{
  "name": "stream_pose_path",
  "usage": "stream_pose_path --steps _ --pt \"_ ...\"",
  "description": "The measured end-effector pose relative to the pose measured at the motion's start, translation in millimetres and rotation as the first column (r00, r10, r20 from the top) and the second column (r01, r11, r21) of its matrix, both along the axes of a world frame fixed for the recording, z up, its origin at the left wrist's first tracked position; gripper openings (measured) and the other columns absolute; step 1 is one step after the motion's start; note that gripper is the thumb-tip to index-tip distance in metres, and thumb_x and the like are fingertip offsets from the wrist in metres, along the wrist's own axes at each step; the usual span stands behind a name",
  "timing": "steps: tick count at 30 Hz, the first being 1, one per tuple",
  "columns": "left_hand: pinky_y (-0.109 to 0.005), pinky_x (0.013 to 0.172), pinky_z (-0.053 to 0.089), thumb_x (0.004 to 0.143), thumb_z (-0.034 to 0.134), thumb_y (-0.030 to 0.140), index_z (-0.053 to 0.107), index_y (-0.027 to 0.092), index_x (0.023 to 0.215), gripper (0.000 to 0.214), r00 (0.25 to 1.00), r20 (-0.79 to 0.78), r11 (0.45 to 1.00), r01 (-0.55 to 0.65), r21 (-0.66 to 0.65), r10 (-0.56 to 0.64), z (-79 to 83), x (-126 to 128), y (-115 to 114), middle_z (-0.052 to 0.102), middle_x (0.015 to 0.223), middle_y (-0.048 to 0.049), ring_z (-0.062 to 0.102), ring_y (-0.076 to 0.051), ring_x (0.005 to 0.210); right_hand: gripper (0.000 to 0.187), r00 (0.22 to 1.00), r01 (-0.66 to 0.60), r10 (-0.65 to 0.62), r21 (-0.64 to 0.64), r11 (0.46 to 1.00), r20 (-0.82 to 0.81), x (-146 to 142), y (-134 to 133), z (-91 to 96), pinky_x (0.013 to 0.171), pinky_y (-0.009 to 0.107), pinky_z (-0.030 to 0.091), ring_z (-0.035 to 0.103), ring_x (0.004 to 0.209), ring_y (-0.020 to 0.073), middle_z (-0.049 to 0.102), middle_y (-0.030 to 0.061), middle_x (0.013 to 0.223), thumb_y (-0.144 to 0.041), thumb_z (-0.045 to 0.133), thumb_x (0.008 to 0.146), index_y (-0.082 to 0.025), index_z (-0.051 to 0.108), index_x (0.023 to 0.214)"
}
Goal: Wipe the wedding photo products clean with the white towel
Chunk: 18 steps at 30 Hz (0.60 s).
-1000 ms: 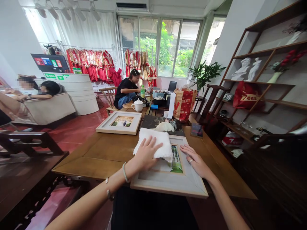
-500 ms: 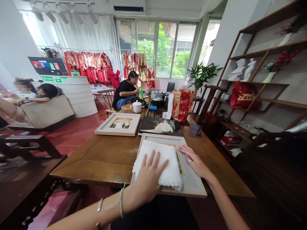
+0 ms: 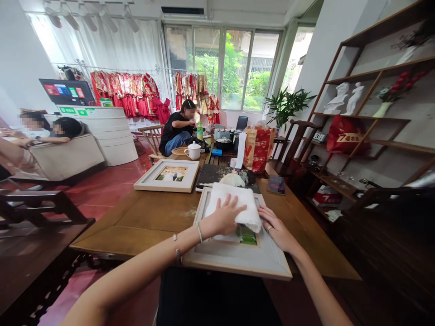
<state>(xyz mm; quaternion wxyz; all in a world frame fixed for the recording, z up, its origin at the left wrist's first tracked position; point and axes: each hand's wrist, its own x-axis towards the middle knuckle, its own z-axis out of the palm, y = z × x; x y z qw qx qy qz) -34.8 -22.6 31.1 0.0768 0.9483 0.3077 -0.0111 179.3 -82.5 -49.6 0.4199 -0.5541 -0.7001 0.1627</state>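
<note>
Under the spread fingers of my left hand (image 3: 224,215) lies a folded white cloth (image 3: 245,199), pressed flat on the upper part of a picture frame (image 3: 238,262). My right hand (image 3: 274,226) rests with extended fingers on the frame's right side, beside the cloth. Below the cloth, part of a picture (image 3: 249,237) with green in it shows inside the pale border; the rest is covered by the cloth and my left hand.
A second framed picture (image 3: 168,175) lies at the left on the wooden table (image 3: 136,222). Beyond are a dark board (image 3: 207,174), a white lidded cup (image 3: 194,150), a red paper bag (image 3: 258,149) and a small dark card (image 3: 276,184). A person (image 3: 176,129) sits at the far end.
My left hand has pushed the white cloth away from me, up the frame, uncovering the lower part of the picture. My right hand has barely moved.
</note>
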Motion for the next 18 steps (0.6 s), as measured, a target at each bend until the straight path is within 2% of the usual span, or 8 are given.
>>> stream_pose_path --steps 4,7,10,14,18 --pt "-0.063 0.102 0.019 0.072 0.054 0.012 0.027 0.023 0.141 0.075 0.997 -0.028 0.993 0.065 -0.098 -0.068 12.4 -17 -33 0.02 0.148 -0.0141 0.006 -0.039 0.135 0.04 1.0 0.009 -0.009 -0.018 1.0 -0.008 -4 5 6.1 0.109 0.053 0.026 0.036 0.131 0.0249 0.054 0.0079 0.13 -0.017 0.043 0.08 -0.024 0.062 0.115" --pt "-0.062 0.103 0.019 0.068 0.054 0.011 0.029 0.026 0.14 0.078 0.985 -0.026 0.966 0.16 -0.202 -0.168 29.2 -40 -64 0.023 0.148 -0.0113 0.008 -0.037 0.135 0.041 0.999 -0.002 0.001 -0.021 1.0 -0.035 -6 8 11.0 0.11 0.053 0.023 0.035 0.131 0.024 0.054 0.0066 0.131 -0.019 0.043 0.081 -0.026 0.06 0.118" --pt "-0.059 0.105 0.021 0.071 0.053 0.015 0.027 0.031 0.141 0.076 0.97 0.026 0.935 0.242 -0.258 -0.243 44.6 -57 -88 0.023 0.148 -0.0073 0.011 -0.035 0.136 0.039 0.998 -0.004 0.003 -0.021 1.0 -0.055 -9 7 17.5 0.11 0.054 0.022 0.034 0.132 0.025 0.053 0.0072 0.132 -0.022 0.044 0.083 -0.025 0.06 0.118" --pt "-0.06 0.104 0.022 0.073 0.056 0.021 0.026 0.029 0.141 0.075 0.98 0.041 0.964 0.2 -0.176 -0.196 46.9 -54 -99 0.023 0.148 -0.0103 0.013 -0.037 0.135 0.036 0.996 -0.017 0.015 -0.024 1.0 -0.089 -13 0 29.3 0.111 0.052 0.023 0.033 0.133 0.0244 0.054 0.0073 0.132 -0.029 0.043 0.087 -0.025 0.06 0.118" --pt "-0.065 0.099 0.025 0.076 0.055 0.023 0.026 0.024 0.141 0.071 0.996 -0.006 0.995 0.089 -0.032 -0.09 38.3 -32 -86 0.025 0.146 -0.017 0.017 -0.041 0.133 0.038 0.992 0.004 -0.01 -0.041 0.999 -0.126 -15 -5 34.6 0.11 0.049 0.026 0.034 0.132 0.0242 0.048 0.008 0.137 -0.032 0.04 0.088 -0.024 0.058 0.121"
